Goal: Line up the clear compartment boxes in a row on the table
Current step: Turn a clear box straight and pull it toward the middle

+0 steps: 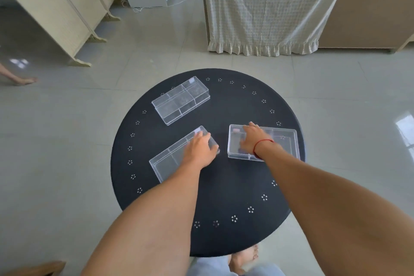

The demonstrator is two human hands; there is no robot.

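Note:
Three clear compartment boxes lie on a round black table (224, 186). The far box (181, 100) sits at the back left, turned at an angle, untouched. The near left box (170, 160) also lies at an angle; my left hand (199, 149) rests on its right end with fingers curled over the far edge. The right box (284, 141) lies roughly square to me near the table's right edge; my right hand (253, 139), with a red string at the wrist, lies on its left half, fingers spread over the top.
The table rim carries a ring of small white flower marks. Tiled floor surrounds it. A cream curtain (268, 11) hangs behind, a folding screen (62, 13) stands at the back left, and another person's foot (24, 80) shows at the far left.

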